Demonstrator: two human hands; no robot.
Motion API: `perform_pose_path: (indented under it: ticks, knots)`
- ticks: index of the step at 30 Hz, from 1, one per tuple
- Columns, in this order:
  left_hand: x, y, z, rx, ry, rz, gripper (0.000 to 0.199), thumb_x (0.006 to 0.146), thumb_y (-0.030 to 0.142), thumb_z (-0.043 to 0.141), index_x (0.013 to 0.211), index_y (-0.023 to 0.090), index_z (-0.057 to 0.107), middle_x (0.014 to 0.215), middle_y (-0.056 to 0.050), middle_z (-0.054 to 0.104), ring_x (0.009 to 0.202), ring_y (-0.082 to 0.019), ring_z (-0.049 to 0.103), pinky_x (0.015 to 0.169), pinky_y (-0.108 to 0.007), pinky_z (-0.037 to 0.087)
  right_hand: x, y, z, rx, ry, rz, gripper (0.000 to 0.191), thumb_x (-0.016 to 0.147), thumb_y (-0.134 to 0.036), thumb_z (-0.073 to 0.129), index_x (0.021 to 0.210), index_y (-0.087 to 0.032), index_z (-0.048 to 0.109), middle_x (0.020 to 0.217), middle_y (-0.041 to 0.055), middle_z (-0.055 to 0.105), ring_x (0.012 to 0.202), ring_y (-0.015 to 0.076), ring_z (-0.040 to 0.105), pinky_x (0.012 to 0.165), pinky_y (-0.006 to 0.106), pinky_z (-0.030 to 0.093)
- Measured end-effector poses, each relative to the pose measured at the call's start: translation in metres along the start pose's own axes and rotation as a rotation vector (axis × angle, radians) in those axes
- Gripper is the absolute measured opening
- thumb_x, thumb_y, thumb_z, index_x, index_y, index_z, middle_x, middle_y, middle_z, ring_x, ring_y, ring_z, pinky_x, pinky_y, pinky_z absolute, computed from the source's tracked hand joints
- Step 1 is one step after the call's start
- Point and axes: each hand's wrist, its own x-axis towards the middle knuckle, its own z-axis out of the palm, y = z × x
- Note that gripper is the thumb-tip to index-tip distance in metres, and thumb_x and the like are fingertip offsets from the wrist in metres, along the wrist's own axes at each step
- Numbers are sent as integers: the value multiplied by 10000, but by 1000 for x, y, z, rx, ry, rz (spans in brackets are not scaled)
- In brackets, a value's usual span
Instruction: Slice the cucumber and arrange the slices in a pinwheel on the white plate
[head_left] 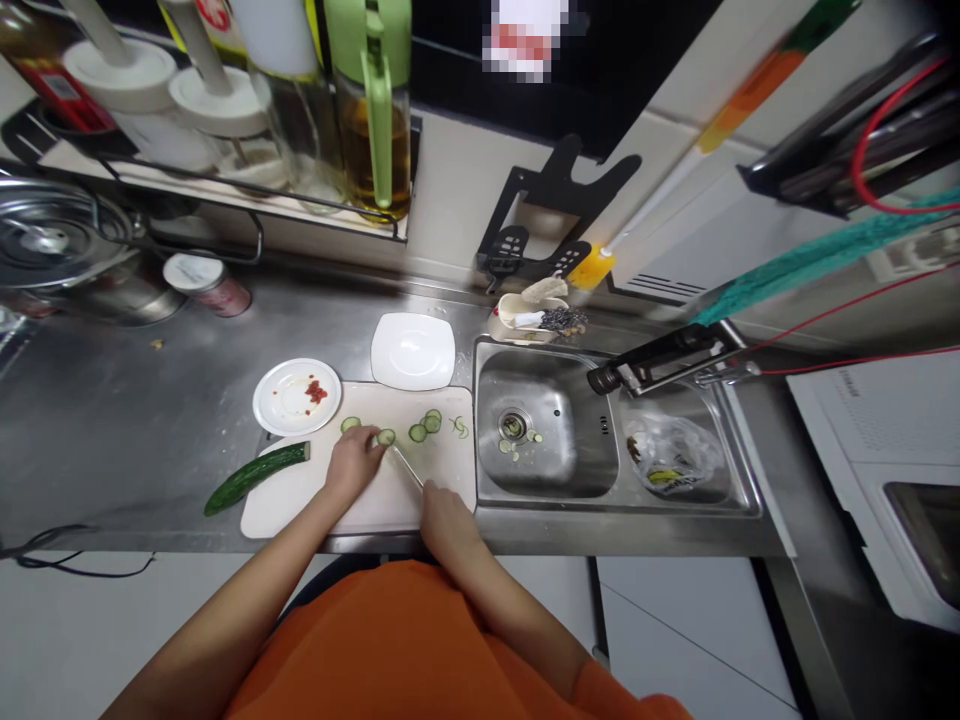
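Note:
My left hand (354, 466) pinches a small cucumber slice (385, 438) over the white cutting board (442, 490). In my right hand (447, 520) is a knife (407, 467), its tip at the edge of that slice. One more slice (350, 425) lies just behind my left hand. Several round slices (426, 425) and thin curved peel pieces (459, 427) rest on the board's right half. A long dark green cucumber (255, 477) with a cut end lies across the board's left edge, partly on the counter.
Behind the board stand a white plate with red bits (281, 398) and a square white plate (412, 350). The steel sink (551, 470) on the right holds cucumber scraps; a plastic bag (673, 452) lies in its second basin. A condiment rack (300, 195) hangs above.

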Motion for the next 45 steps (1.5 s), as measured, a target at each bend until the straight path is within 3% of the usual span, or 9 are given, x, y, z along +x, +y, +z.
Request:
perform_pose_path:
  ticks: [7,13,20,26,30,35,40,45]
  knots:
    - [3,9,-11,-37,-65,-77,133,779,286,536,808,207,639,761,-14,669,701,-166,601,682,-255,423,-17,22,4,11,-73,82,366,849,-1,355,1115,-154,555,934,131,679,971,234,651,733,269,472]
    - [9,-7,-30,60,41,-224,227,818,363,506,897,216,659,803,-30,705,736,-188,629,679,-264,422,-18,27,6,21,-100,90,368,841,-7,360,1121,-154,547,952,145,675,970,241,649,736,285,472]
    - [12,-16,-38,282,-6,-283,284,855,358,449,994,218,653,827,-75,706,708,-228,630,647,-297,420,-18,27,5,33,-103,86,365,818,-10,386,1109,-153,553,938,134,682,959,232,652,736,275,472]
    - [11,-18,-35,345,19,-191,309,880,324,425,1025,208,671,990,-106,684,824,-237,634,712,-320,452,-18,28,4,23,-89,76,380,811,7,365,1101,-146,557,949,147,685,943,246,660,711,281,476]
    - [12,-14,-24,210,48,-42,315,882,327,439,1058,212,674,1059,-86,668,910,-221,621,809,-323,469,-20,29,5,20,-86,78,372,827,2,358,1101,-152,556,937,143,686,944,248,662,706,279,474]
    - [23,9,6,12,-140,226,324,847,333,510,1102,214,670,1021,-69,663,943,-204,606,866,-311,474,-21,32,7,12,-78,67,355,839,1,358,1088,-156,556,931,139,687,941,244,663,724,283,475]
    - [32,27,24,44,-306,250,367,834,292,520,1176,239,643,1056,-59,621,925,-183,607,849,-292,478,-21,32,8,9,-61,59,360,839,12,341,1083,-151,550,953,143,686,947,245,665,717,289,488]
    - [35,29,26,60,-323,255,336,824,262,529,1131,251,666,1054,-50,609,938,-177,601,861,-288,476,-22,32,9,14,-62,64,346,840,11,351,1077,-148,547,952,141,682,938,245,667,707,290,495]
